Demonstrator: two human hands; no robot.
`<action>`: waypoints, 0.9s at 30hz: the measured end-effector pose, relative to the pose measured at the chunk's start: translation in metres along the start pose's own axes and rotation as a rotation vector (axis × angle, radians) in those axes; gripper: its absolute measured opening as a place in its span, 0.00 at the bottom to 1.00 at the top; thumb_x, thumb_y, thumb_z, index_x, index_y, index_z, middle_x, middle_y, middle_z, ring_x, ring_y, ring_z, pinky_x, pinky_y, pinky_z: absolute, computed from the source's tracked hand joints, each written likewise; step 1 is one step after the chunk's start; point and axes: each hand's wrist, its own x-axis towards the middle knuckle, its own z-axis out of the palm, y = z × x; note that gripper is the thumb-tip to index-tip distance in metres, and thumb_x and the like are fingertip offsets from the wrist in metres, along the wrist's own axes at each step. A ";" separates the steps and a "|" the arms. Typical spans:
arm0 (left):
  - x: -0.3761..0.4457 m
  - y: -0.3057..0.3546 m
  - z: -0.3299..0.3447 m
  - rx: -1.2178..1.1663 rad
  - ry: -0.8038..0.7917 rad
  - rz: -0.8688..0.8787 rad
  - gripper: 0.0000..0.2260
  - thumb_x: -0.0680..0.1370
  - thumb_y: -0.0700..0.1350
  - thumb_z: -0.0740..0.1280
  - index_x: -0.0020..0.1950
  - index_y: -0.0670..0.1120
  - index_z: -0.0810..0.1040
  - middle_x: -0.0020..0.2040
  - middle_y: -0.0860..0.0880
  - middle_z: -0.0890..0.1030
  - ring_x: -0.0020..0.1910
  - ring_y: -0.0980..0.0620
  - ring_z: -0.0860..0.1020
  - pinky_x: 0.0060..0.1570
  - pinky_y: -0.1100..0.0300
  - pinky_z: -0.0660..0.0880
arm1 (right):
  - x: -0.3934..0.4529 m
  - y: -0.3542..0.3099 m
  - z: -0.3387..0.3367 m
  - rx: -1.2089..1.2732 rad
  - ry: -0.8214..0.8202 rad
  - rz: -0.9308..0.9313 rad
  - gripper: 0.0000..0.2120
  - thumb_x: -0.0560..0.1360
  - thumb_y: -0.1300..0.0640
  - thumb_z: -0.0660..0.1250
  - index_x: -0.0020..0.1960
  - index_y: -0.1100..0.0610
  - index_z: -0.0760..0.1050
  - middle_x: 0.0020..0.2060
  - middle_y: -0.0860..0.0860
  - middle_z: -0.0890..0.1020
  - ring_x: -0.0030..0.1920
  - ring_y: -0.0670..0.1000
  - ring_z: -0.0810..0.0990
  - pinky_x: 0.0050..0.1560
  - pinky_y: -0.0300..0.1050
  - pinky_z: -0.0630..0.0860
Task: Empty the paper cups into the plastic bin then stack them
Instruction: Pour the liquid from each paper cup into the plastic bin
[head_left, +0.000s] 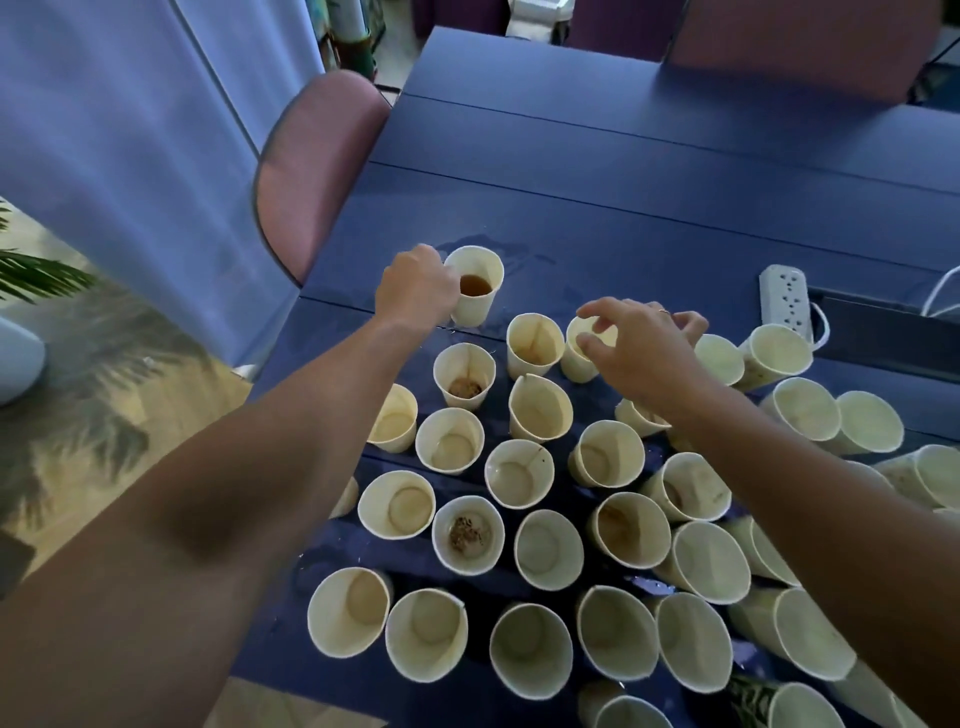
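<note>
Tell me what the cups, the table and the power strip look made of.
Cups: thin matte cream paper, by the rolled rims, side seams and brown stains. Table: smooth blue boards, probably painted or laminated; seams and faint sheen show. Power strip: white moulded plastic, apparently.

Some thirty paper cups (458, 440), one power strip (783, 299), two chairs (317, 171)

Both arms reach forward — left hand (415, 291) curled closed, right hand (641, 345) loosely spread.
</note>
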 end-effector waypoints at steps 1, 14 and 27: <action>-0.003 0.006 -0.007 0.001 0.011 0.017 0.13 0.79 0.48 0.60 0.42 0.41 0.75 0.43 0.42 0.81 0.42 0.41 0.76 0.36 0.55 0.66 | -0.003 -0.001 -0.002 0.015 -0.008 -0.012 0.14 0.81 0.46 0.62 0.66 0.43 0.74 0.56 0.44 0.80 0.64 0.51 0.73 0.64 0.59 0.56; -0.111 0.170 -0.081 -0.019 0.037 0.312 0.17 0.69 0.54 0.59 0.36 0.42 0.78 0.34 0.47 0.82 0.39 0.45 0.80 0.41 0.53 0.78 | -0.046 0.015 -0.082 0.690 -0.019 -0.087 0.41 0.69 0.45 0.78 0.75 0.47 0.59 0.63 0.44 0.76 0.61 0.45 0.75 0.59 0.44 0.72; -0.274 0.321 -0.039 -0.207 -0.074 0.472 0.20 0.72 0.55 0.60 0.39 0.39 0.81 0.36 0.45 0.85 0.41 0.44 0.83 0.48 0.48 0.81 | -0.160 0.154 -0.183 0.829 0.357 -0.119 0.36 0.66 0.52 0.80 0.67 0.52 0.66 0.55 0.44 0.80 0.53 0.42 0.80 0.53 0.44 0.79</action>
